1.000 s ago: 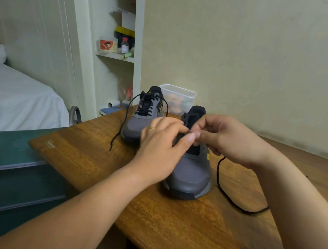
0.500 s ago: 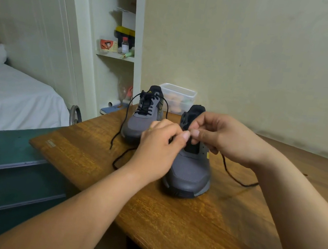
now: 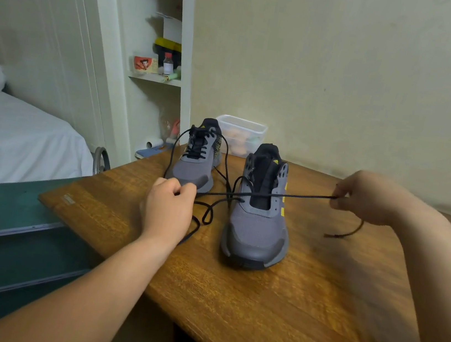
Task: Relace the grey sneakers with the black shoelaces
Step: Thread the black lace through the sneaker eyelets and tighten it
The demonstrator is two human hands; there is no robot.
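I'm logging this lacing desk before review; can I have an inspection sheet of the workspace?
Surface: wooden table, both sneakers standing on it.
Job's things: near sneaker has the black shoelace through its lowest eyelets only; far sneaker laced, ends loose.
Clutter: clear plastic tub behind the sneakers.
Hands: left hand and right hand each grip the shoelace, drawn taut between them.
Cables: nothing seen.
Surroundings: shelf alcove, bed at left.

wooden table (image 3: 286, 309) | clear tub (image 3: 241, 132) at its far edge | white bed (image 3: 19, 142) left | shelf (image 3: 156, 78) with small bottle (image 3: 168, 64)
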